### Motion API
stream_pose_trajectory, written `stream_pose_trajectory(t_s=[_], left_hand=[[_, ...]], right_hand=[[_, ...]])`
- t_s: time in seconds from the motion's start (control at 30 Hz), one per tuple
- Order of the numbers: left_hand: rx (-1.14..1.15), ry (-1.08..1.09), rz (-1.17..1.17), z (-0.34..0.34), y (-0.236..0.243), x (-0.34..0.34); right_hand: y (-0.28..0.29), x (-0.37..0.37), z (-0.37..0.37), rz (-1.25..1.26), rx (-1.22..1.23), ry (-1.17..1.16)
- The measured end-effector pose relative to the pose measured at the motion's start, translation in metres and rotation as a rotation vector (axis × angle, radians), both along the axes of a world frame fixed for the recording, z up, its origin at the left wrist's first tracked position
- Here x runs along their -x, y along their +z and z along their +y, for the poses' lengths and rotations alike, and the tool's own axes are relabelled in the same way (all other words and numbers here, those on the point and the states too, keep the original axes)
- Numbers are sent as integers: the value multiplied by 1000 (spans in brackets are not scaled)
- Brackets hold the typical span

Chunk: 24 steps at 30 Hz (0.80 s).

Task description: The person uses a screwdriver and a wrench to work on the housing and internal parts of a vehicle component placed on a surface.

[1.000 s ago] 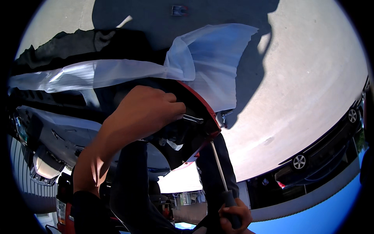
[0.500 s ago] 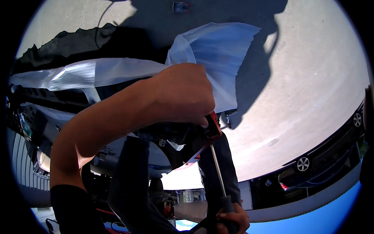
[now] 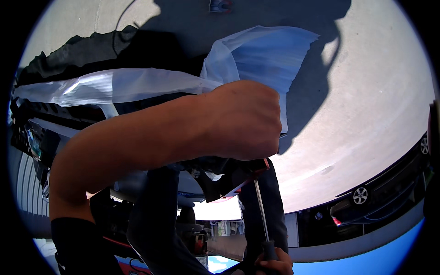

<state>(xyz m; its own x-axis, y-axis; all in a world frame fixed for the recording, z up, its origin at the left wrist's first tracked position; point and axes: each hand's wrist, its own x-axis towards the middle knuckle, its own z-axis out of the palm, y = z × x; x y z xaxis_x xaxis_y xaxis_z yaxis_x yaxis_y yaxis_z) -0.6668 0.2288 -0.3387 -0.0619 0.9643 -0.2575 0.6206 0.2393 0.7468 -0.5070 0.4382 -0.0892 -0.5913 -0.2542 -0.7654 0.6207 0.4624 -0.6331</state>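
Note:
My left hand (image 3: 250, 121) is closed, its back toward me and its fingertips hidden underneath. It is around a red-and-black part (image 3: 262, 168), of which only a red edge shows below the knuckles. The long steel shaft of a screwdriver (image 3: 261, 208) runs up to that edge; whether its tip touches cannot be made out. At the lower edge my right hand (image 3: 278, 265) grips the dark screwdriver handle. Beyond my left forearm, translucent white plastic film (image 3: 266, 50) lies draped along a large dark piece and spreads out at its right end.
My dark-trousered legs (image 3: 153, 211) stand under the work. A black car (image 3: 380, 201) is parked at the right beside a wall. On the concrete floor at the far edge sits a small grey-and-red object (image 3: 221, 5). Ragged dark sheeting (image 3: 87, 50) lies at far left.
My left hand has moved right and slightly nearer, now covering more of the red-and-black part. The right hand and screwdriver have shifted slightly down. The whole view has moved a little.

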Motion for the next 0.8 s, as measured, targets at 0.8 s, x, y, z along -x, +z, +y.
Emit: stream_pose_trajectory(t_s=[0.8], left_hand=[[-367,324,279,-21,-26,-51]], right_hand=[[6,-5,9,-27,-11,69]])
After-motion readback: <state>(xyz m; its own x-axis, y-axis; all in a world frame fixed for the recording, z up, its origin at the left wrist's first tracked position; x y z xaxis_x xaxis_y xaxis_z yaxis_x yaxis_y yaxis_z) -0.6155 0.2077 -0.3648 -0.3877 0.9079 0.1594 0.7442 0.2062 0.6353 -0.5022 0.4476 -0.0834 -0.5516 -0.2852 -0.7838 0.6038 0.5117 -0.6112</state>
